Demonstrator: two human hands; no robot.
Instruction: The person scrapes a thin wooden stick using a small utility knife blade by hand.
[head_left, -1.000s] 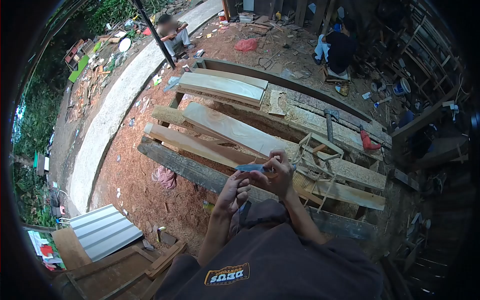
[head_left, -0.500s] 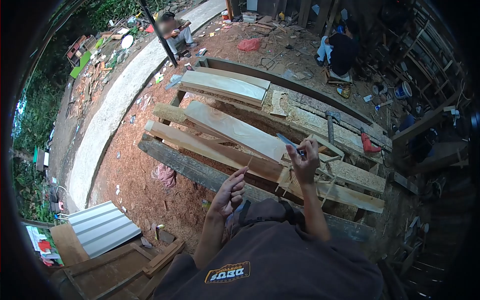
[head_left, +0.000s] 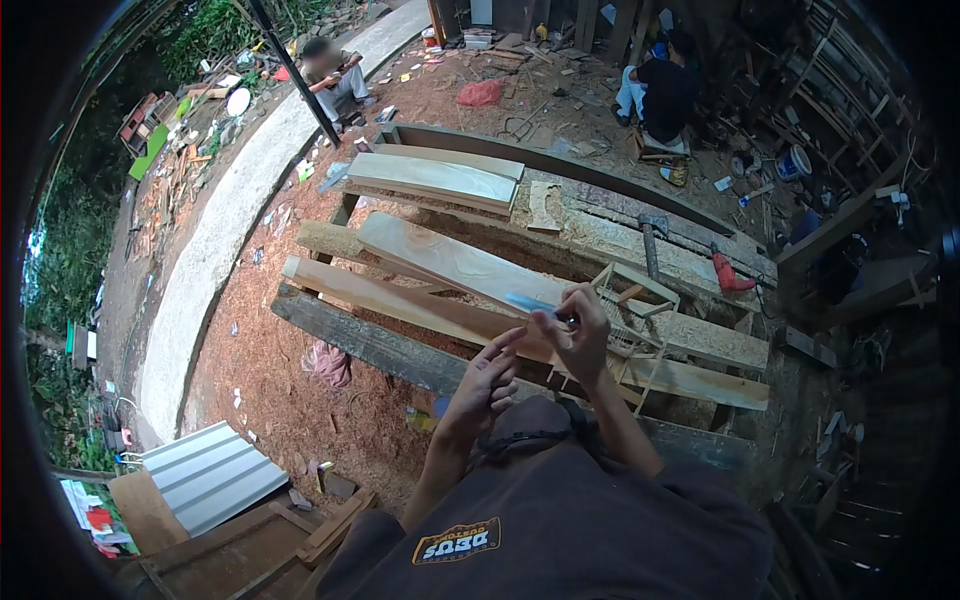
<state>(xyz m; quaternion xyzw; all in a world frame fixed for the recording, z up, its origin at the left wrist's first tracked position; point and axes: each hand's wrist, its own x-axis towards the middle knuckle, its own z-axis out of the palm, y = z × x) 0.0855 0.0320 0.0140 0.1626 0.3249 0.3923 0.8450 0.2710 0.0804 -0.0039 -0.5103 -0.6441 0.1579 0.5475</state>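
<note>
My right hand (head_left: 580,328) is closed around a knife, its pale bluish blade (head_left: 530,303) pointing left above a wide smooth plank (head_left: 440,255). Close below and to the left, my left hand (head_left: 484,388) is pinched on a thin wooden stick, which barely shows at the fingertips now. Both hands are in front of my chest, over the near side of the slatted wooden bench. Just right of my right hand, a small frame of thin wooden sticks (head_left: 640,285) rests on the bench.
A hammer (head_left: 650,245) and a red power tool (head_left: 730,272) lie on the bench's right part. More planks (head_left: 435,178) are stacked at its far left. Two people sit beyond the bench, one beside a path (head_left: 215,215), one at the upper right. Wood shavings cover the ground.
My right hand has moved left and slightly down with the knife, closer to my left hand. My left hand has shifted slightly right. The stick's tip, visible before, is now hard to see.
</note>
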